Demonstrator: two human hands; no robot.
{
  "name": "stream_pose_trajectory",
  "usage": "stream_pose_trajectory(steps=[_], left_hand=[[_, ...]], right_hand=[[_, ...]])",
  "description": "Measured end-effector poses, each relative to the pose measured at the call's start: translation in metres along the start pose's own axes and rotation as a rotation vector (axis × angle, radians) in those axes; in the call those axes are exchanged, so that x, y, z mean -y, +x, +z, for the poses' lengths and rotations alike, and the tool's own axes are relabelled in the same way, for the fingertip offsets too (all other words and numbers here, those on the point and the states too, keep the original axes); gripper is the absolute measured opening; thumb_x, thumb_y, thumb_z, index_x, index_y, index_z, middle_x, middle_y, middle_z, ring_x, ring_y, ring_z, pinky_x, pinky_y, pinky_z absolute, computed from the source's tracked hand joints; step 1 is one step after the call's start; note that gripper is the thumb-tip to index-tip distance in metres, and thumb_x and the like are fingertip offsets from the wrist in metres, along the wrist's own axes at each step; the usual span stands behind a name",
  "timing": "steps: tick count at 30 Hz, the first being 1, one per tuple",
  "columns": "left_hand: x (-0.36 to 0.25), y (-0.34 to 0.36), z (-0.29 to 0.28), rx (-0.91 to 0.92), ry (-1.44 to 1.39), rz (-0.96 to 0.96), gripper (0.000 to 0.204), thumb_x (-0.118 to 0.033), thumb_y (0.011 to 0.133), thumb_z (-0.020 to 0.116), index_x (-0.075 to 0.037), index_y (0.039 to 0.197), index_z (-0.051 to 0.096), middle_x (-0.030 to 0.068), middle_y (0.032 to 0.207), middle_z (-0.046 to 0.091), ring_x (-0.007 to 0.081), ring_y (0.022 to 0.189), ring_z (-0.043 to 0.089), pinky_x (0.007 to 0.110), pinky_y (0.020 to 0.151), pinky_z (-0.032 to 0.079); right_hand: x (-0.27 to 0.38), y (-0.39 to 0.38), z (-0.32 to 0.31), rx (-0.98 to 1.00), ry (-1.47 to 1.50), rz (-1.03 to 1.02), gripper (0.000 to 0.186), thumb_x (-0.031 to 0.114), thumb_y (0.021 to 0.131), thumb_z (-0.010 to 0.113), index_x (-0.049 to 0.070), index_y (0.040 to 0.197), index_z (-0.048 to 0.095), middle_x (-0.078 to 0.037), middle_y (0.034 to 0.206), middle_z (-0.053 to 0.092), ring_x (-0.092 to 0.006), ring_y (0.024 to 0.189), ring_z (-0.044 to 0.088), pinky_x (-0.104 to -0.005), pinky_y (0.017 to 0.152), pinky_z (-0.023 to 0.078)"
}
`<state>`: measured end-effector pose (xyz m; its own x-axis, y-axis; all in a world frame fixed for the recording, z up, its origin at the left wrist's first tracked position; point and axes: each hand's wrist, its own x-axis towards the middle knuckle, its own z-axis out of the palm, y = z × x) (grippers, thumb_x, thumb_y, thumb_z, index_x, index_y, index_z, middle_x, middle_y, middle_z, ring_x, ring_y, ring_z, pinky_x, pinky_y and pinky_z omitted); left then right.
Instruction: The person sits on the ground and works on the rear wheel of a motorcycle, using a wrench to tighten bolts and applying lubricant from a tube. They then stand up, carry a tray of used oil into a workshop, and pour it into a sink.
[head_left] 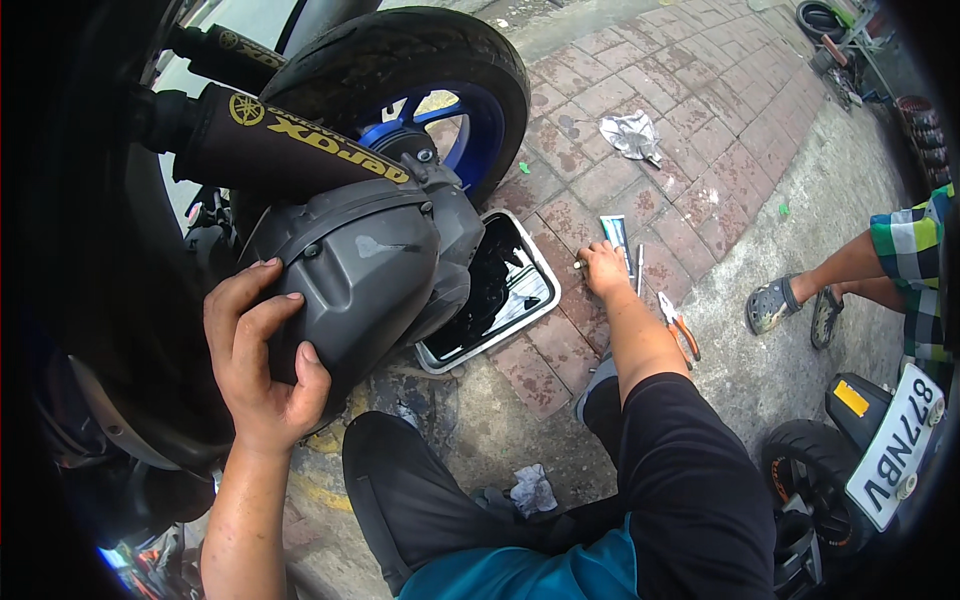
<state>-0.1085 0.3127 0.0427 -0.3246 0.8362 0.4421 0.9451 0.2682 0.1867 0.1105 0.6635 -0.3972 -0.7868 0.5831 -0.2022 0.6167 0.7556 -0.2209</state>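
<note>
My left hand [262,345] rests on the dark grey plastic engine-side cover [365,245] of a scooter, fingers spread and slightly bent, gripping nothing. Down on the brick paving to the right, my right hand [604,268] has its fingers closed around something small; only a pale, short end pokes out at its left side. Just beyond those fingers lies a blue and white squeeze tube [614,232]. Beside the hand is a thin metal rod-like tool [640,262]. Orange-handled pliers [679,328] lie nearer to me.
A white-rimmed tray [545,305] with black oily liquid sits below the cover. Behind it stands the wheel [500,70] with its blue rim. Crumpled cloths [632,135] lie on the paving. At right are another person's legs [845,275] and a second motorcycle's tyre [815,480].
</note>
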Motion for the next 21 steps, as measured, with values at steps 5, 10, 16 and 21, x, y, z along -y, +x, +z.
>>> stream_pose_trajectory(steps=[5,10,16,21], left_hand=[[-0.001,0.000,-0.002,-0.004,0.001,0.002,0.034,-0.022,0.084,0.065,0.000,0.110,0.063,0.0223,0.128,0.060,0.0378,0.123,0.058,0.046,0.106,0.045],[-0.003,0.005,0.003,-0.063,-0.020,0.006,0.034,-0.017,0.072,0.066,-0.002,0.103,0.064,0.0197,0.121,0.063,0.0393,0.114,0.059,0.049,0.099,0.048],[-0.005,0.004,0.001,-0.066,-0.020,0.003,0.034,-0.015,0.072,0.067,-0.003,0.103,0.064,0.0192,0.120,0.063,0.0393,0.113,0.059,0.049,0.099,0.048],[-0.005,0.006,0.000,-0.068,-0.014,0.014,0.034,-0.015,0.070,0.068,-0.003,0.102,0.065,0.0177,0.121,0.063,0.0389,0.113,0.060,0.048,0.098,0.049]], right_hand=[[0.007,0.026,-0.013,-0.248,0.472,0.154,0.031,0.024,0.082,0.081,0.011,0.110,0.072,-0.008,0.107,0.072,-0.0275,0.107,0.065,-0.0425,0.093,0.049],[0.074,0.100,-0.081,-0.454,1.005,-0.032,0.030,0.019,0.083,0.080,0.004,0.108,0.072,-0.011,0.087,0.072,-0.0191,0.079,0.068,-0.0346,0.075,0.056],[0.174,0.107,-0.213,-0.424,0.769,-0.536,0.030,0.015,0.081,0.076,0.005,0.110,0.074,-0.016,0.100,0.071,-0.0346,0.097,0.068,-0.0427,0.088,0.055],[0.193,0.133,-0.236,-0.430,0.467,-0.750,0.025,0.012,0.083,0.071,0.004,0.107,0.074,-0.015,0.102,0.071,-0.0361,0.109,0.064,-0.0449,0.097,0.052]])
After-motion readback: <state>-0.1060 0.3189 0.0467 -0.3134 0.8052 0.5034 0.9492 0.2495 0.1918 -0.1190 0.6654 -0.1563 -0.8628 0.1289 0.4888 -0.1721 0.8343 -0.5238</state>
